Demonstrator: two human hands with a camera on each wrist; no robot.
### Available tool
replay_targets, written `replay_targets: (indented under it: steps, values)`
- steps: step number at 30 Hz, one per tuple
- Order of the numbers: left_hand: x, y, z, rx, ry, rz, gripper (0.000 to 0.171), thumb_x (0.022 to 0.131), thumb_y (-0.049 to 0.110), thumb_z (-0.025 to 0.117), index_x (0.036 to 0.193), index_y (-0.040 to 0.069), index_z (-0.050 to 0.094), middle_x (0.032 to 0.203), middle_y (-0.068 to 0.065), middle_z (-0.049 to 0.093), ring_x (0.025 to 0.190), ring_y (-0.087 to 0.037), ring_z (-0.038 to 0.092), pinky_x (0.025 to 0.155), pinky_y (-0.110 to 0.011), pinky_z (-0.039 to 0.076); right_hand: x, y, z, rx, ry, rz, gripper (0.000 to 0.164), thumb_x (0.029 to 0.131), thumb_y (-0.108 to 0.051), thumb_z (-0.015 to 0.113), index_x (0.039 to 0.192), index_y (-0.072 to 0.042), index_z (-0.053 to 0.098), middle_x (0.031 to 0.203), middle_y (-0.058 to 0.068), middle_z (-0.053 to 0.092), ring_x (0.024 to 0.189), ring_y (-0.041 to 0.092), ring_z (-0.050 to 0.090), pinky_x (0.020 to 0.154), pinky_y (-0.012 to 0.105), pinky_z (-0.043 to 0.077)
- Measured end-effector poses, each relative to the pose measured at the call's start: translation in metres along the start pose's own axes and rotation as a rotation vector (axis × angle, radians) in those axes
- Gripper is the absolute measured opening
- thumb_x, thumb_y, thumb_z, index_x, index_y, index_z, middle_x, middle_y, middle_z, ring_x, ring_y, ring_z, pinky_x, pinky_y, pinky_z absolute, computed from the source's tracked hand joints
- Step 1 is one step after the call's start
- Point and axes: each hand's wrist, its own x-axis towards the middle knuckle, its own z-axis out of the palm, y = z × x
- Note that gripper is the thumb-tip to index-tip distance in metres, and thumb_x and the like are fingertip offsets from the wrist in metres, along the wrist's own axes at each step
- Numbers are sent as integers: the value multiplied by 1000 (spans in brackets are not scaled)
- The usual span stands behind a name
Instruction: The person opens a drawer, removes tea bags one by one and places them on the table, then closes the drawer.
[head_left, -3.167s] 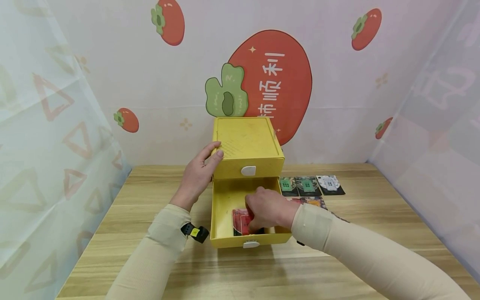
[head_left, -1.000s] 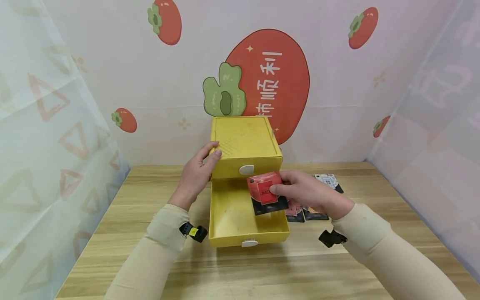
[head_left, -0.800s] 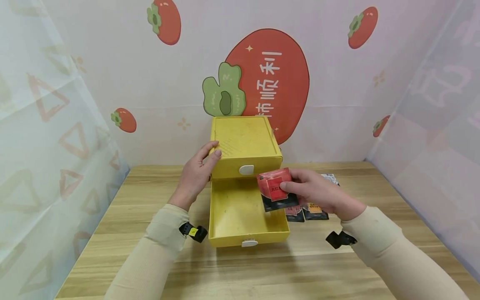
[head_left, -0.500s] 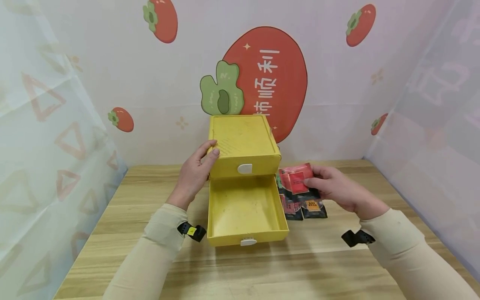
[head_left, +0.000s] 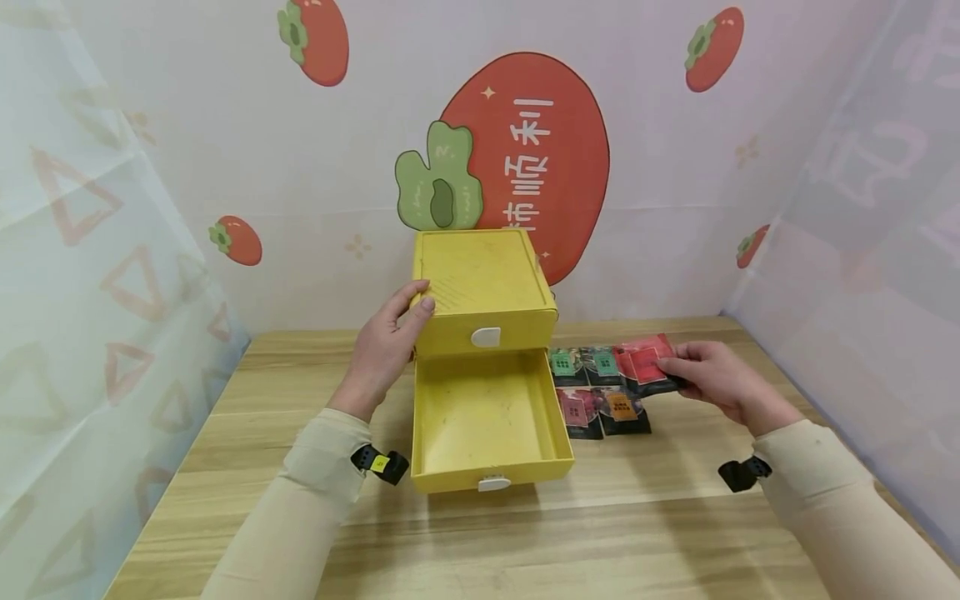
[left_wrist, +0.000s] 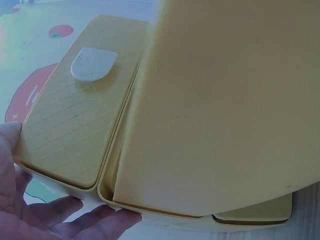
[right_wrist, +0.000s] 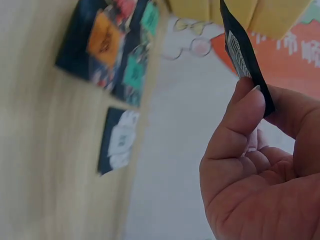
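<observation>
My left hand (head_left: 382, 346) grips the upper left edge of a yellow two-drawer cabinet (head_left: 483, 271). In the left wrist view, a digit lies at the cabinet's top corner and several fingertips (left_wrist: 125, 217) press its side. Below, the lower drawer (head_left: 480, 417) is pulled out and bare inside. Right of the cabinet, my right hand (head_left: 723, 379) pinches a red and black tea sachet (head_left: 645, 367) by its right edge, between thumb and finger. The right wrist view shows that sachet (right_wrist: 245, 55) edge-on, raised off the table, with a barcode on its back.
On the table right of the drawer lie two green-labelled sachets (head_left: 602, 367), a pink-labelled one (head_left: 577, 414) and an orange-labelled one (head_left: 624, 410). A white-labelled sachet (right_wrist: 120, 140) lies beyond, hidden behind the red one in the head view. Printed cloth walls (head_left: 330, 183) enclose the table.
My right hand has lifted the red tea sachet out of the lower drawer and carried it right, over the row of sachets. My left hand stays on the cabinet.
</observation>
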Motion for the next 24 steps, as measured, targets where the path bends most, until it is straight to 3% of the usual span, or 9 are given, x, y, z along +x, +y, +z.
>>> replay_targets:
  steps: [3,6,19,24]
  values:
    - [0,-1,1,-1,-4,3,60,102,69,46,156,42,46,161,3,45,86,-32,65,76,-42,54,2,13,-6,-2,17,49,46,108,-27,59,131,12,53,91,-2,63,72,5,55,68,21,56]
    - [0,-2,1,-10,-6,6,59,103,69,47,156,42,46,160,3,46,65,-33,55,63,-35,50,4,26,-10,3,22,85,45,108,-27,60,129,12,55,88,-3,62,70,5,55,67,22,56]
    - [0,-1,1,1,3,9,59,103,68,47,155,42,47,159,3,47,61,-20,53,64,-36,51,4,60,-22,-19,10,201,38,109,-21,55,126,12,53,84,-1,61,70,8,56,64,23,55]
    - [0,-1,0,1,3,8,59,103,68,46,156,42,46,159,3,47,66,-29,57,64,-36,51,5,69,-23,0,5,252,30,108,-20,55,119,8,55,82,-1,60,68,9,56,62,23,53]
